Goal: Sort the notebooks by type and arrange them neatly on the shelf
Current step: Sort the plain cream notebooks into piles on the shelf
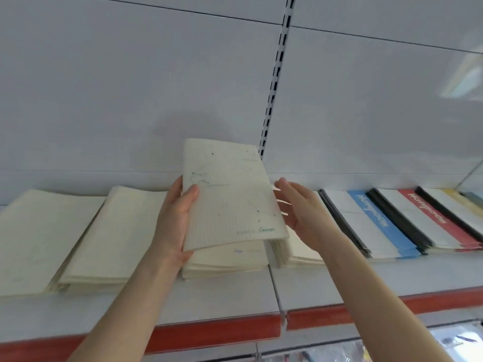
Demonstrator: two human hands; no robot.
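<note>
Head view. The left hand [175, 220] grasps a cream notebook [230, 194] by its left edge, thumb on the front cover, and holds it tilted above the shelf [339, 278]. The right hand [300, 212] is released, fingers straight and spread, just beside the notebook's right edge; contact cannot be told.

Directly below the held notebook lies a cream stack [224, 262], its front edge set back from the shelf's red front strip [214, 333]. Two more cream stacks lie to the left, one [115, 231] overlapping the other [39, 239], and a fourth [300, 254] lies to the right. A bare band of shelf runs in front of all the stacks. Above them the white back panel [130, 87] stands open, divided by a slotted upright [274, 74].

The held cover carries fine dots and lines and a green script word at its lower right corner, too blurred to read. Farther right, a blue-banded notebook [376, 220] and a red-banded notebook [428, 215], each with a black spine, overlap; their white lettering appears to read "Notebook".
</note>
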